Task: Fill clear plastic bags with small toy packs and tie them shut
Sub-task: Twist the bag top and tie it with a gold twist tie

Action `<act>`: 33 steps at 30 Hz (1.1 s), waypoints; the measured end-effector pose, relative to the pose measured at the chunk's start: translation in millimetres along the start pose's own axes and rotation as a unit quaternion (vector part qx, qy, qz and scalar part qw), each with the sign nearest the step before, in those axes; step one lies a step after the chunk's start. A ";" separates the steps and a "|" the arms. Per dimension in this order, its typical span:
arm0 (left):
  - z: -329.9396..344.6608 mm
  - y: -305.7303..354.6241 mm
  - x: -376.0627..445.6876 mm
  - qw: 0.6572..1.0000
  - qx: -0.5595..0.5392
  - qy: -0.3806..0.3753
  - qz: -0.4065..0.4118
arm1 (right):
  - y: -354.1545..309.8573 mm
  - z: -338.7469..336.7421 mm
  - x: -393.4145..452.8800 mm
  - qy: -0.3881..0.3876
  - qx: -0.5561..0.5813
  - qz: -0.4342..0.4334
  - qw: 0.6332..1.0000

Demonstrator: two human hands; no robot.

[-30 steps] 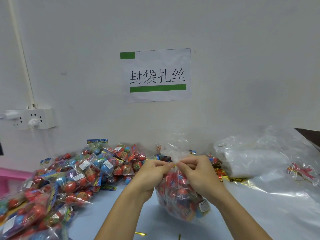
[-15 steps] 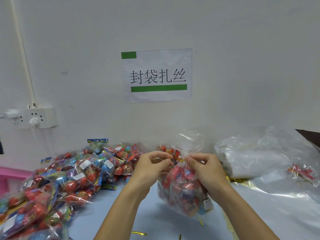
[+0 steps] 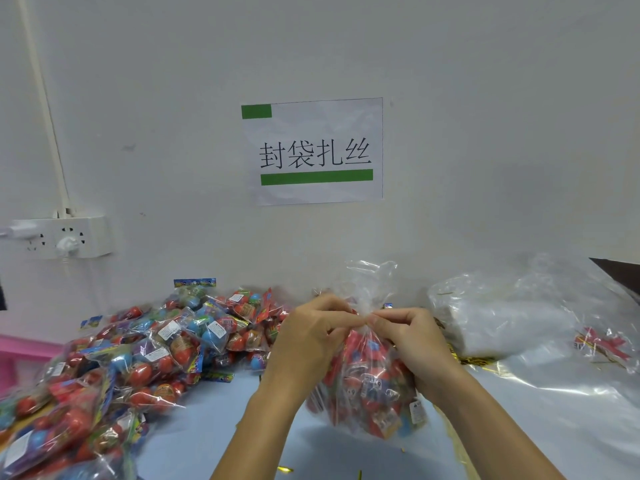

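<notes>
I see a pale blue bench pushed against a white wall, and on that wall a paper sign with four black characters and two green bars. Toward the wall's left side a white power strip is mounted, with a plug in it and a white conduit running up from it. Along the bench's left edge and back toward the wall lies a heap of toy packs, red and blue, in crinkled wrappers. Near the middle of the bench, a clear bag filled with the same packs is held upright, its gathered neck standing up above the fingers. My left hand and right hand both pinch that neck, fingertips nearly meeting; whether a tie is between them I cannot tell. At the bench's right side sits a stack of empty clear bags on loose plastic sheeting, with gold twist ties scattered just beside it. A pink object shows at the far left edge.
</notes>
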State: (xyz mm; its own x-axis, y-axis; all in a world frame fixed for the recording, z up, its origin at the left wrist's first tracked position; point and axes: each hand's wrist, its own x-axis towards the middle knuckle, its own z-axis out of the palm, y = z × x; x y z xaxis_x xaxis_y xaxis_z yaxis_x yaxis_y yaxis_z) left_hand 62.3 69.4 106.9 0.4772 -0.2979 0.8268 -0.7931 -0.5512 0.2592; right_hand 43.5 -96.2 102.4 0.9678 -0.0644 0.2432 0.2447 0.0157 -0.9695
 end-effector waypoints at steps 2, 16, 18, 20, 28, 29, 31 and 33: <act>0.9 0.4 -1.6 1.000 0.003 0.022 0.011 | -0.9 -0.1 -0.7 -0.006 0.006 0.001 1.000; 7.1 15.2 3.3 0.958 -0.152 0.015 -0.243 | 2.5 5.3 1.5 0.035 -0.059 -0.041 0.997; 7.3 15.6 5.4 0.929 -0.195 0.002 -0.315 | 2.9 6.8 0.9 0.046 -0.067 -0.058 0.995; 5.6 15.9 7.0 0.891 -0.242 -0.017 -0.383 | 3.1 8.9 0.4 0.054 -0.080 -0.079 0.992; -7.9 17.9 12.6 0.736 -0.417 -0.096 -0.525 | -2.1 12.4 -3.0 0.045 -0.134 -0.151 0.978; -9.0 17.9 13.1 0.728 -0.422 -0.099 -0.531 | -2.5 12.1 -3.4 0.042 -0.137 -0.154 0.978; -11.1 18.5 13.7 0.717 -0.430 -0.104 -0.539 | -3.1 11.4 -3.8 0.034 -0.140 -0.153 0.978; -11.6 17.9 13.5 0.707 -0.439 -0.114 -0.542 | -3.0 10.6 -4.0 0.029 -0.139 -0.147 0.979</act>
State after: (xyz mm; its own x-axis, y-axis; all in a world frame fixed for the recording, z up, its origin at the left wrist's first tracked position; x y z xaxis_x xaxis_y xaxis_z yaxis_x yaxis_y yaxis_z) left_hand 50.1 64.6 128.5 0.9544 -0.2437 -0.1722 0.2047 0.1148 0.9721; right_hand 39.5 -85.5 104.6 0.8510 -0.0817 0.5187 0.4790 -0.2841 -0.8306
